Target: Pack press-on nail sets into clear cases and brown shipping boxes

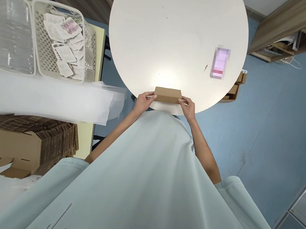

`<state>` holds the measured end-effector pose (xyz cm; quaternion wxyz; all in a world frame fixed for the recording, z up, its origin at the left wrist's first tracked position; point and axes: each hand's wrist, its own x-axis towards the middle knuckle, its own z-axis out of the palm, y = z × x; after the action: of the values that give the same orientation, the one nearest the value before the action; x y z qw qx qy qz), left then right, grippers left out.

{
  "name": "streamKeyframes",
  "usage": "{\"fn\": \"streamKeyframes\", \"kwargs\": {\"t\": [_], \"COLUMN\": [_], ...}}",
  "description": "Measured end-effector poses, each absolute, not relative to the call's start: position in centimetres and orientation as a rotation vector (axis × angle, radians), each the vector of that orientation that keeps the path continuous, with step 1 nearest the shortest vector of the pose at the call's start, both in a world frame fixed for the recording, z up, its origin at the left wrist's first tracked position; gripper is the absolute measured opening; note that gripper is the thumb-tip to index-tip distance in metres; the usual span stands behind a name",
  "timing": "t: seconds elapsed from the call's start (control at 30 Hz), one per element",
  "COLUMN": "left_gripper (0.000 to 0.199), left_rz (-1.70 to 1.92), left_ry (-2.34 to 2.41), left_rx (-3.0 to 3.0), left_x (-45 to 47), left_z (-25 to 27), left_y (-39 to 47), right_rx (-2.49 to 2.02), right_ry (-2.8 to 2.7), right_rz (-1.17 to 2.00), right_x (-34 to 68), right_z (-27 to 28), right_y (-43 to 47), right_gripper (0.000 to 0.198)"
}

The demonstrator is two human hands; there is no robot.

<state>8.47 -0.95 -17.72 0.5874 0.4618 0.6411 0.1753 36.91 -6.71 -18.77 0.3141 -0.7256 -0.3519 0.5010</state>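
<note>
A small brown cardboard box [168, 95] is at the near edge of the round white table [169, 22], its long side running left to right. Its lid looks closed. My left hand [144, 101] grips the box's left end between thumb and fingers. At the opposite end my right hand [187, 108] holds it the same way. Whether the box rests on the tabletop or is lifted slightly, I cannot tell.
A blurred pinkish phone-shaped item [220, 63] lies on the table's right. At left, a white basket [91, 52] holds packets beside another basket [34, 66] of clear plastic pieces. White sheets [46, 95] and stacked flat cardboard [2, 143] lie nearer. Brown boxes [232, 90] stand beyond the table's right edge.
</note>
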Motion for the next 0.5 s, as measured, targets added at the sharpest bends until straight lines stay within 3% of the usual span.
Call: {"fn": "streamKeyframes", "kwargs": {"t": [0.5], "left_gripper": [0.046], "left_rz": [0.490], "left_ry": [1.554], "left_rx": [0.992], "left_x": [7.8], "left_z": [-20.1], "left_y": [-2.5], "right_rx": [-2.006], "right_ry": [-0.967], "right_rz": [1.383], "right_x": [35.8], "right_z": [-20.4], "right_y": [-6.5], "right_gripper": [0.030]}}
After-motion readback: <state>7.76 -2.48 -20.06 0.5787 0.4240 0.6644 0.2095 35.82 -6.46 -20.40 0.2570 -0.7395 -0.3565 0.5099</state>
